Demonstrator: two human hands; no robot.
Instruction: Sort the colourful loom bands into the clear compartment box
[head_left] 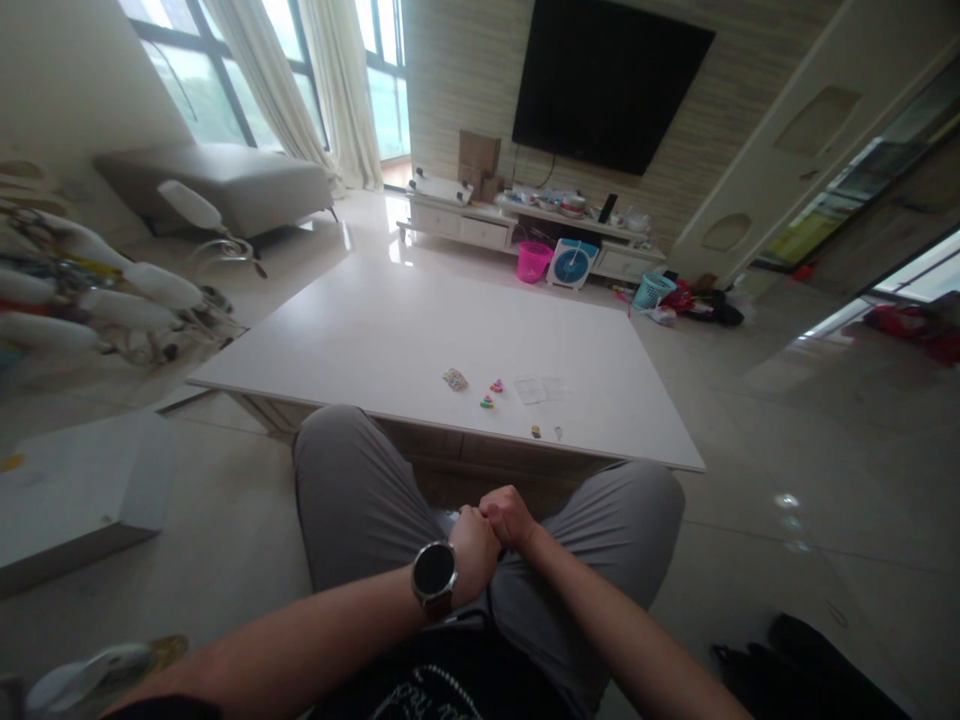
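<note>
My left hand [474, 548], with a round dark-faced watch [434, 570] at its wrist, rests in my lap with the fingers curled in. Pressed against it is my right hand [508, 516], also closed. Nothing shows in either hand. Ahead, near the front edge of the white table [420, 310], lie a small speckled pile [454, 379], a pink multicoloured piece [496, 386] and a green multicoloured piece [487, 402]. Beside them a clear plastic case [529, 390] lies opened flat. Nearer the edge are a tiny yellow-brown item [535, 432] and a tiny pale item [558, 433].
Grey-trousered knees flank my hands, below the table edge. A white box-like piece [82, 480] stands at left, near a fallen-looking lamp fixture [142, 290]. Beyond the table are a pink basket [534, 262], a box fan [572, 263] and a TV stand [480, 232].
</note>
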